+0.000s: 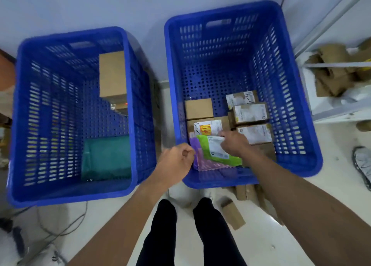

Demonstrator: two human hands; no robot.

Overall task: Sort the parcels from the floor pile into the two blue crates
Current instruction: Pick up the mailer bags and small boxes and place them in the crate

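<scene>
Two blue crates ahead of hands. Left crate (50,97), left of left hand (176,162), holds cardboard box (112,75) and teal mailer (106,157). Left hand curled at near-left corner of right crate (220,51), against purple mailer (210,165); pinching or empty, cannot tell. Right hand (233,143), inside right crate, pinches far end of green mailer (220,155); mailer's long axis slants back under wrist. Right hand nearer. Floor pile (247,193) below right forearm, unsorted.

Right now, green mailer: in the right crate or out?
In. The green mailer lies inside the right crate, over a purple mailer; right hand holds it.
</scene>
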